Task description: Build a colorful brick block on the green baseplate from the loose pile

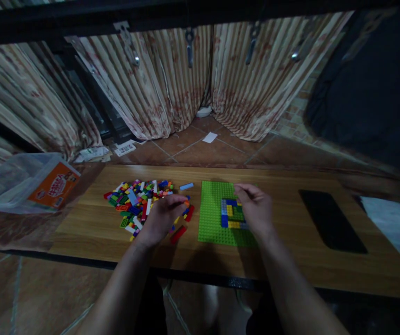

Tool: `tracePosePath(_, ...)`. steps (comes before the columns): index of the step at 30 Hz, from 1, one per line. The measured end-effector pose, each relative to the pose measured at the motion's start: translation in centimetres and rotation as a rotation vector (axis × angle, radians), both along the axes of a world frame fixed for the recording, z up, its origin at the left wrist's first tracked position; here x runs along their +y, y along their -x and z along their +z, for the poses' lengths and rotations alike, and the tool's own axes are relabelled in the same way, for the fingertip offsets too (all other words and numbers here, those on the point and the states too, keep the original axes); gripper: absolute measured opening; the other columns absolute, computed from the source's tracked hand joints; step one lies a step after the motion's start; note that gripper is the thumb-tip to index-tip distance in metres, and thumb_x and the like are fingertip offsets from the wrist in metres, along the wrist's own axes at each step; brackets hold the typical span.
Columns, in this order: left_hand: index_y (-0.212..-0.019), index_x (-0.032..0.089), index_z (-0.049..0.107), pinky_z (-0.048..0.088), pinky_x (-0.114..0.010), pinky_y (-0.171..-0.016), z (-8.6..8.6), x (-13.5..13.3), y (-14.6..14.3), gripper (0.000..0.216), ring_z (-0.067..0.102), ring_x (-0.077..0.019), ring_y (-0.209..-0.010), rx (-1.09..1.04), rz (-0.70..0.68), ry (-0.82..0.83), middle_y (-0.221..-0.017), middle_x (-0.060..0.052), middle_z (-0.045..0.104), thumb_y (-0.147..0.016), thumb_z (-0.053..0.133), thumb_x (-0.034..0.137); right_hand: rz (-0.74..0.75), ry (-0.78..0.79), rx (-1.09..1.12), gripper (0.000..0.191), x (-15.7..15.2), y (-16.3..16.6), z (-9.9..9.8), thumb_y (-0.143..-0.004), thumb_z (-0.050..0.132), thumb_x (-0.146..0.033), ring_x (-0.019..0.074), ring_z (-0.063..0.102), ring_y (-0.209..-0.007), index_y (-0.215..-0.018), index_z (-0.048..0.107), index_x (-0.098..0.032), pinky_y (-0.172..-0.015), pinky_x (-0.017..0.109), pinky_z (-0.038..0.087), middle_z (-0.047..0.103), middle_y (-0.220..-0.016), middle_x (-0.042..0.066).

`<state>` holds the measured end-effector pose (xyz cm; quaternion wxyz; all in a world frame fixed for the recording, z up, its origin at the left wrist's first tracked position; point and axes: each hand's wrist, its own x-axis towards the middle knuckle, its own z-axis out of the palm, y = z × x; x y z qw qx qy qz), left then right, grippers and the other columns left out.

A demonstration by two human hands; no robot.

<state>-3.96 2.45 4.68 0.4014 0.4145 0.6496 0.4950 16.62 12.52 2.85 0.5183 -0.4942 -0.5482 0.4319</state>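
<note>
My left hand [163, 216] hovers at the right side of a heap of mixed toy building bricks [133, 197]. Its thumb and fingers are pinched together; small orange and blue bits show at the fingertips, but whether they are held or lie behind is unclear. Over a green studded baseplate [210, 211], my right hand [257, 207] is closed in a pinch, and anything between its fingertips is too small to tell. Beneath that hand, a low outline of blue, yellow and grey bricks [224, 220] stands on the plate, its right side partly covered.
Red bricks [178, 234] and a light blue brick [186, 186] lie between heap and baseplate. A black flat slab [330, 221] rests on the right of the wooden table [287, 260]. At the left stands a clear plastic bag [22, 179] with an orange label. Striped curtains [172, 83] hang behind.
</note>
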Motion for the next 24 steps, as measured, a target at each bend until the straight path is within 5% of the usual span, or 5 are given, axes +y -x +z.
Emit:
tracePosePath(6, -0.092, 0.016, 0.071, 0.048, -0.025, -0.074, -0.3, 1.2, -3.2, 0.032, 0.064, -0.0116, -0.074, -0.668, -0.045, 0.026, -0.085, -0.004, 0.071, -0.063, 0.081, 0.026, 0.502, -0.117, -0.067, 0.022, -2.3, 1.1, 0.8, -0.078, 0.067, -0.033, 0.0155, 0.063, -0.081, -0.098, 0.073, -0.025, -0.073, 0.029, 0.050, 0.071, -0.091, 0.003)
tracePosePath(13, -0.086, 0.015, 0.070, 0.047, -0.021, -0.071, -0.7, 2.0, -5.2, 0.027, 0.064, -0.0090, -0.071, -0.832, -0.084, 0.085, -0.079, -0.002, 0.071, -0.064, 0.082, 0.024, 0.521, -0.200, -0.161, 0.018, -2.4, 0.5, 0.8, -0.083, 0.064, -0.031, 0.0168, 0.063, -0.085, -0.097, 0.073, -0.025, -0.077, 0.031, 0.050, 0.069, -0.092, 0.003)
tracePosePath(19, -0.091, 0.015, 0.069, 0.047, -0.023, -0.067, -1.6, 2.5, -6.6, 0.022, 0.064, -0.0113, -0.071, -0.501, -0.073, 0.059, -0.090, -0.005, 0.072, -0.074, 0.073, 0.027, 0.341, -0.229, -0.287, 0.016, -0.4, -2.8, 0.5, -0.081, 0.066, -0.035, 0.0165, 0.062, -0.083, -0.090, 0.074, -0.024, -0.076, 0.031, 0.048, 0.068, -0.091, 0.002)
tracePosePath(24, -0.087, 0.016, 0.069, 0.045, -0.022, -0.062, -2.7, 2.9, -7.1, 0.013, 0.059, -0.0123, -0.068, -0.085, -0.126, -0.040, -0.076, 0.000, 0.068, -0.079, 0.062, 0.024, 0.222, -0.185, -0.381, 0.021, 1.2, -5.9, -0.8, -0.076, 0.070, -0.043, 0.0200, 0.062, -0.090, -0.086, 0.075, -0.026, -0.080, 0.036, 0.047, 0.067, -0.095, 0.003)
